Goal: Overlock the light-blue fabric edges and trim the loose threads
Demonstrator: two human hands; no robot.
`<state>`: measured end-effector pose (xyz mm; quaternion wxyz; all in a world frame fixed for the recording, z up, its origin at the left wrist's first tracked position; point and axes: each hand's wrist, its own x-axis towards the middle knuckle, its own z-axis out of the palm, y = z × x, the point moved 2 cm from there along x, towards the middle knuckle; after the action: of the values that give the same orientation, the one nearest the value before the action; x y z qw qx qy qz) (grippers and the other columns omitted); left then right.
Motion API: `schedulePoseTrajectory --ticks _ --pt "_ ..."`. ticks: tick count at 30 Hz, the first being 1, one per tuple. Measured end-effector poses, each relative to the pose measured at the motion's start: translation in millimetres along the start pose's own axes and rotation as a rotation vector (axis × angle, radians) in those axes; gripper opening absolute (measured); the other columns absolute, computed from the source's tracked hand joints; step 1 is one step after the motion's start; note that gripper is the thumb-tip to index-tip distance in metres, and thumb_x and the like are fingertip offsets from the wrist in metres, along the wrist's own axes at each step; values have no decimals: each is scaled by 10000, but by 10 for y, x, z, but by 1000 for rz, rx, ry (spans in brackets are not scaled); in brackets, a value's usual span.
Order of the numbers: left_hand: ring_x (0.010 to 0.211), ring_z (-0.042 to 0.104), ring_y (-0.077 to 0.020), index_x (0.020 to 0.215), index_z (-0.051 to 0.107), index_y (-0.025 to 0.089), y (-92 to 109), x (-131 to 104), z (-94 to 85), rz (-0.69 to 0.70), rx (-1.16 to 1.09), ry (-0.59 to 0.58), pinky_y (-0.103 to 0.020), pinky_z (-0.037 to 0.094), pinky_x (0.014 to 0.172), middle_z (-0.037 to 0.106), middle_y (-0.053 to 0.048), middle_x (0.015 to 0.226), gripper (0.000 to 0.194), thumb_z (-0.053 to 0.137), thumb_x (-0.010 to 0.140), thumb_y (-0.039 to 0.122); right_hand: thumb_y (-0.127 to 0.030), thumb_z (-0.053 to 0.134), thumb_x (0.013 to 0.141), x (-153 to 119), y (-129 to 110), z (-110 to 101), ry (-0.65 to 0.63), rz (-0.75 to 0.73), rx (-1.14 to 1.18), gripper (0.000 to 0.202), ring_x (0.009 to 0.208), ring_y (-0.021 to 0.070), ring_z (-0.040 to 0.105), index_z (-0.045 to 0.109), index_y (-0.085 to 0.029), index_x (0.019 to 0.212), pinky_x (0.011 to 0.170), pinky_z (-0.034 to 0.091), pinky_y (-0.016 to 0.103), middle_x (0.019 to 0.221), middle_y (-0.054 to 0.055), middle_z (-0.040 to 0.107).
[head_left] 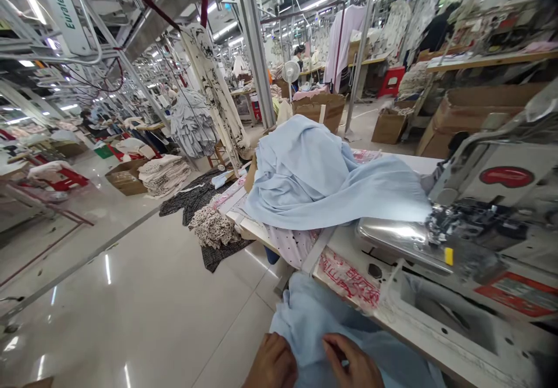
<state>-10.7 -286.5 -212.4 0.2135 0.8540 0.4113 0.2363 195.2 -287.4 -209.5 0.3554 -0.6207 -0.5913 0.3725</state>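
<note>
I'm gathering the pale blue cloth [314, 318] in my lap — left hand [272, 365] rests with fingers curled, right hand [353, 362] pinches a fold; feeding it to the sewing machine [471, 225] needs an aligned edge.

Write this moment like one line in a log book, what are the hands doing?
left hand: on light blue fabric | right hand: pinching same fabric | sewing machine: beside, untouched | blue fabric pile: on table

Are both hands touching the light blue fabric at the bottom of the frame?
Touching. The head view shows the left hand and right hand resting on the light blue fabric, fingers pressed into its folds with no gap visible.
</note>
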Motion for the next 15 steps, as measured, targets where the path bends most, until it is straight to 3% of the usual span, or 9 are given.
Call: schedulePoseTrajectory --ticks 3,5,6,8,11,13,15 --pt "950 572 -262 985 558 220 -32 175 -104 -213 -159 50 -433 481 847 610 -91 983 152 547 834 232 -440 429 919 79 66 -45 7 0 -79 364 833 210 682 686 -201 1015 717 552 302 962 72 710" --pt "1094 524 -274 1122 532 212 -74 414 -223 -322 -232 65 -464 453 952 561 -117 1127 286 564 843 261 -431 436 881 155 125 -77 54 11 -153 449 1001 310 632 656 -130 1131 870 510 452 1086 155 668" --pt "1135 502 -281 1115 546 206 -97 537 -277 -336 -248 44 -473 441 976 540 -122 1168 301 596 826 272 -422 450 849 192 151 -96 78 14 -190 481 1068 374 585 650 -92 1137 910 462 534 1122 199 643" --pt "1177 477 -294 980 601 195 -133 730 -357 -307 -250 -25 -483 417 1012 523 -119 1210 222 652 784 285 -386 510 770 250 186 -143 85 4 -249 385 1091 457 526 689 -107 964 911 391 620 1108 227 629" --pt "1140 521 -261 864 599 198 -102 803 -413 -207 -283 -65 -431 434 1007 582 -102 1147 110 550 873 296 -314 528 753 233 183 -239 18 -43 -261 156 895 347 591 574 -209 647 844 427 504 841 105 646" --pt "1003 591 -223 940 582 215 -9 738 -446 -186 -291 -47 -373 499 910 635 -84 1028 164 441 943 298 -328 491 809 140 161 -314 -10 -55 -227 175 759 238 602 528 -228 670 764 455 364 723 25 609" --pt "829 623 -195 994 569 238 131 671 -541 -178 -251 42 -317 539 763 656 -51 903 179 401 970 297 -399 498 842 10 146 -398 -14 -26 -198 175 620 176 587 566 -244 797 640 450 267 658 -24 591"
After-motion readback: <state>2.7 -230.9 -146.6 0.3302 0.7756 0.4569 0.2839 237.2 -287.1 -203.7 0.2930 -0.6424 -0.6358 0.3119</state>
